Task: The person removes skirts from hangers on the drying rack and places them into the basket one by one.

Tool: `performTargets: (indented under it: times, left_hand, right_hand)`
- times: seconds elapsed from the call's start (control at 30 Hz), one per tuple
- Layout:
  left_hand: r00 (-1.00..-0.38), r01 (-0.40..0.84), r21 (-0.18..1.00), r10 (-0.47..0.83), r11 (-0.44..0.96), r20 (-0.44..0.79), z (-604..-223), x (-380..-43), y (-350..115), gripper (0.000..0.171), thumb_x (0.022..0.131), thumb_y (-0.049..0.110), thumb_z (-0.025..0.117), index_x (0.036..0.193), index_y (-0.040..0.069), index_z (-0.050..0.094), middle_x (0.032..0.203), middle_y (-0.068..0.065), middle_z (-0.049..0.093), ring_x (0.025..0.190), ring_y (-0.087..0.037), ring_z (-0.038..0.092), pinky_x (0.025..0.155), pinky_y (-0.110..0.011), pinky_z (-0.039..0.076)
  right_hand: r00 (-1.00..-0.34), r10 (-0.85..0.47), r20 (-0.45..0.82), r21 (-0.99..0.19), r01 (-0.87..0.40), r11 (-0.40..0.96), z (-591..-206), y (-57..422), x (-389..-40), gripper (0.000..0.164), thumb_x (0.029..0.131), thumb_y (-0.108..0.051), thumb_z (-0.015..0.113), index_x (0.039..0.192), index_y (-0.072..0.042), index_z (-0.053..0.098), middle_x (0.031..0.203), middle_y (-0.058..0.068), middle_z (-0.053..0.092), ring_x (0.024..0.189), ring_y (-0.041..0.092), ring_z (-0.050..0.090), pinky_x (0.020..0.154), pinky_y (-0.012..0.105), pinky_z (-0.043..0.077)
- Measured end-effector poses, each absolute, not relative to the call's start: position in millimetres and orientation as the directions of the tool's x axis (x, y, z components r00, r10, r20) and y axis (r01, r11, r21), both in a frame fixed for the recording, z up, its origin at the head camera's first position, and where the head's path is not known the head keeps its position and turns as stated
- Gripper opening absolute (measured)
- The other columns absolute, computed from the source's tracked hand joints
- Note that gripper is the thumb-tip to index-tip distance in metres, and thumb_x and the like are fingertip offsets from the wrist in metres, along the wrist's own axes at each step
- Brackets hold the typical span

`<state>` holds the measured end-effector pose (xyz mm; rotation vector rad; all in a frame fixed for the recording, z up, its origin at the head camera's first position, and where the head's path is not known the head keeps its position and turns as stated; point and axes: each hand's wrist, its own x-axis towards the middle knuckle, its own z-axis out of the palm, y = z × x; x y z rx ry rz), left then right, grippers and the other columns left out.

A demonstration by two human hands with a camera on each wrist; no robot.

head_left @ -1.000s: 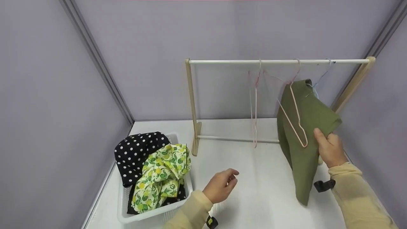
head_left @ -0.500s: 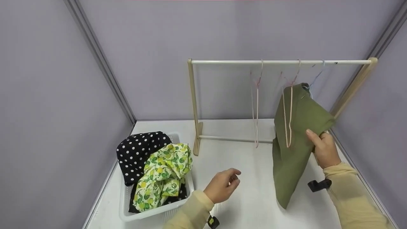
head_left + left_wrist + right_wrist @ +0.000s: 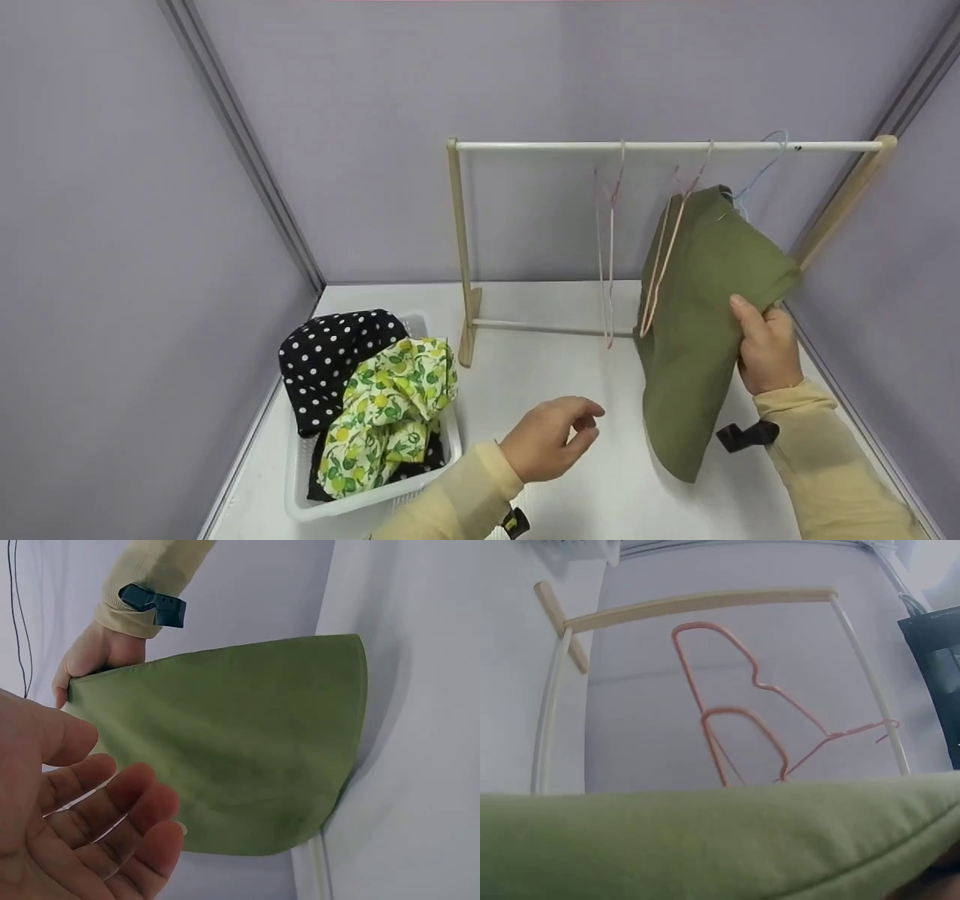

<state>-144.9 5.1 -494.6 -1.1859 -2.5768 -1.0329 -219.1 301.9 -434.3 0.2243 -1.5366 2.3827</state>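
In the head view a green garment (image 3: 694, 315) hangs on a light blue hanger (image 3: 759, 178), whose hook overlaps the rack's white rail (image 3: 540, 146) and rises a little above it. My right hand (image 3: 769, 349) grips the garment at its right edge, thumb on the front; the other fingers are mostly hidden behind the cloth. My left hand (image 3: 551, 442), loosely curled, holds nothing and hovers left of the garment; the left wrist view shows its relaxed fingers (image 3: 120, 810) near the green cloth. A pink hanger (image 3: 660, 259) overlaps the garment's left side.
Another pink hanger (image 3: 610, 255) hangs from the rail farther left. A white basket (image 3: 337, 511) at the lower left holds a black polka-dot cloth (image 3: 330, 356) and a lemon-print cloth (image 3: 390, 409). The rack's wooden left post (image 3: 460, 240) stands beside the basket.
The garment first moved left, then rose slightly, with the blue hook now higher at the rail. The pink hanger beside it swung left. My left hand shifted right.
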Motion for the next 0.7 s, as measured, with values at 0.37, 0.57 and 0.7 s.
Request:
performTargets:
  times: [0.37,0.57,0.7]
  left_hand:
    - [-0.651,0.752,0.487,0.613,0.443,0.448,-485.7,-146.1,3.0,0.020,0.096,0.011,0.056,0.114,0.007,0.063,0.097,0.002,0.064,0.088,-0.003,0.060,0.075,-0.010,0.043]
    - [-0.657,0.746,0.501,0.608,0.439,0.446,-492.2,-143.6,1.4,0.019,0.096,0.011,0.057,0.114,0.008,0.063,0.096,0.003,0.064,0.087,0.000,0.059,0.073,-0.007,0.043]
    - [-0.672,0.731,0.521,0.602,0.441,0.432,-498.3,-141.7,-1.2,0.019,0.096,0.011,0.057,0.114,0.009,0.063,0.095,0.004,0.064,0.086,0.000,0.058,0.072,-0.007,0.042]
  right_hand:
    - [-0.911,0.293,0.289,-0.804,-0.398,-0.442,-422.8,281.2,-202.0,0.033,0.100,-0.020,0.050,0.114,0.010,0.052,0.100,0.015,0.062,0.086,0.023,0.063,0.074,0.030,0.053]
    - [-0.905,0.335,0.264,-0.815,-0.394,-0.424,-417.9,279.7,-202.0,0.027,0.100,-0.019,0.051,0.105,0.007,0.056,0.096,0.012,0.063,0.083,0.021,0.063,0.073,0.028,0.052]
    - [-0.889,0.359,0.283,-0.804,-0.424,-0.417,-415.2,283.7,-202.8,0.024,0.099,-0.015,0.052,0.097,0.008,0.058,0.090,0.012,0.064,0.079,0.020,0.063,0.070,0.027,0.052]
